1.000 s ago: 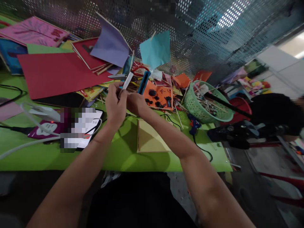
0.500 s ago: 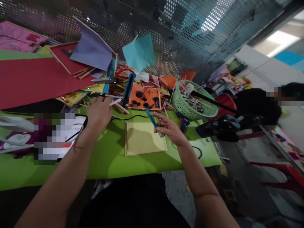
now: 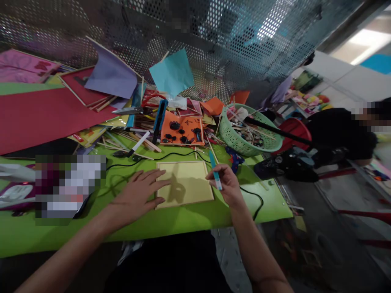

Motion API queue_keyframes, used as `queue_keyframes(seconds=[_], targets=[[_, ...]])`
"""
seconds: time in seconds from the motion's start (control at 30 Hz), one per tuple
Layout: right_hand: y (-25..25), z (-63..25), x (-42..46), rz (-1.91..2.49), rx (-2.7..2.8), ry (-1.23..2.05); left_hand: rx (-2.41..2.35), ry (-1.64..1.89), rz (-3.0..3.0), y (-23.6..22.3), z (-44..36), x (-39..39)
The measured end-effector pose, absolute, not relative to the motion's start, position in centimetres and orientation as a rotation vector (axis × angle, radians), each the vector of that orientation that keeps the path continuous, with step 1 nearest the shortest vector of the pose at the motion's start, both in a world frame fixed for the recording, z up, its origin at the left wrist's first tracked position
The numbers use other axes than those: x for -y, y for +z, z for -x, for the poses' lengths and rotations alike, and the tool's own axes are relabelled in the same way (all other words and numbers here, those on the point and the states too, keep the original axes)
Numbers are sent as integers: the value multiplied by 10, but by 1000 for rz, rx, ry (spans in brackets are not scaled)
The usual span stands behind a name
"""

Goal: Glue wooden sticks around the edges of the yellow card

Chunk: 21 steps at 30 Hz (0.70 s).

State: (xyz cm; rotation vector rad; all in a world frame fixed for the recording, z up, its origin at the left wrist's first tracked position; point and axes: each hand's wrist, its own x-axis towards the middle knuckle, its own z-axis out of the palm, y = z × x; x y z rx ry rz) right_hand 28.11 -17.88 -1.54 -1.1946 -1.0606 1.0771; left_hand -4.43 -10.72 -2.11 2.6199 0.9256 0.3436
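A pale yellow sheet edged with thin wooden sticks [image 3: 186, 183] lies flat on the green table in front of me. My left hand [image 3: 143, 189] rests palm down at its left edge, fingers spread and stretched onto the sheet. Pinched in my right hand [image 3: 227, 185], just beyond the sheet's right edge, is a teal marker [image 3: 214, 169], tilted with its teal end up. A white marker with a black end [image 3: 139, 143] lies behind my left hand. Farther back is an orange framed card with black decorations [image 3: 182, 131].
Scissors with red handles [image 3: 131, 110], sticks and coloured papers crowd the back. A green basket [image 3: 250, 138] full of bits stands right, beside a blue glue gun [image 3: 235, 159]. A black cord crosses the table. The phone [image 3: 73, 187] lies left. A person in black sits far right.
My left hand has come off the pile and the white marker, moving down and right onto the yellow sheet. My right hand has shifted right and down, the teal marker now more upright.
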Motion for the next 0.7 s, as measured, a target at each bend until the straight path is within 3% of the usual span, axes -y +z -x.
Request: queue_keyframes(seconds=[0.27, 0.7], targets=[[-11, -278, 178, 1282, 1012, 900, -1030, 283, -2602, -32, 57, 147], [7, -247, 168, 1268, 1006, 1082, -988, 243, -2585, -35, 34, 173]])
